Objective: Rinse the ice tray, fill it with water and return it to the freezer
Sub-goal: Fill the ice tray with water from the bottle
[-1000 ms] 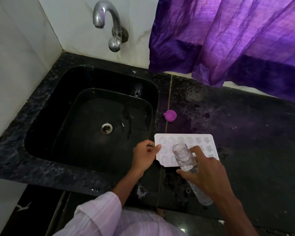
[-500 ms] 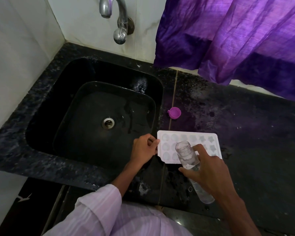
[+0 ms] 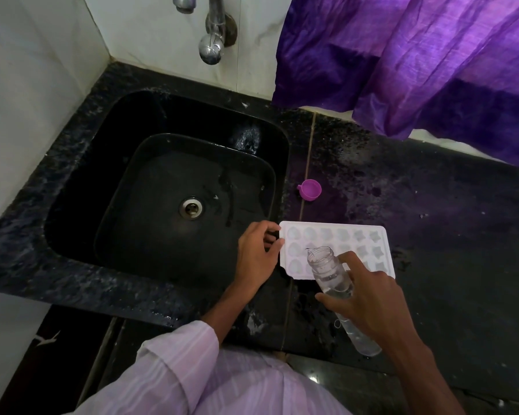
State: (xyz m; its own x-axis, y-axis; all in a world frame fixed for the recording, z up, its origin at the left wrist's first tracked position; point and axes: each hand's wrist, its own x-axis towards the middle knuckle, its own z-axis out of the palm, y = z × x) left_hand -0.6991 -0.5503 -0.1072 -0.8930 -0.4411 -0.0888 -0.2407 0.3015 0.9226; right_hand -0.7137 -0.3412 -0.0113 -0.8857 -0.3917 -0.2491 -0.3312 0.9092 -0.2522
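The ice tray (image 3: 342, 236) lies flat on the table (image 3: 447, 241) beside the sink (image 3: 126, 124), our left hand (image 3: 256, 256) pinching its short rim, our right hand (image 3: 369, 298) wrapped round a tilted open bottle (image 3: 327, 271), and we judge the tray light, stiff plastic, best carried level by both ends once filled.

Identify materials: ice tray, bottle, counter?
The ice tray looks like matte white plastic, with moulded cells. The bottle is clear and glossy, probably plastic, possibly glass; water shows through. The counter looks like polished dark stone, speckled and reflective.
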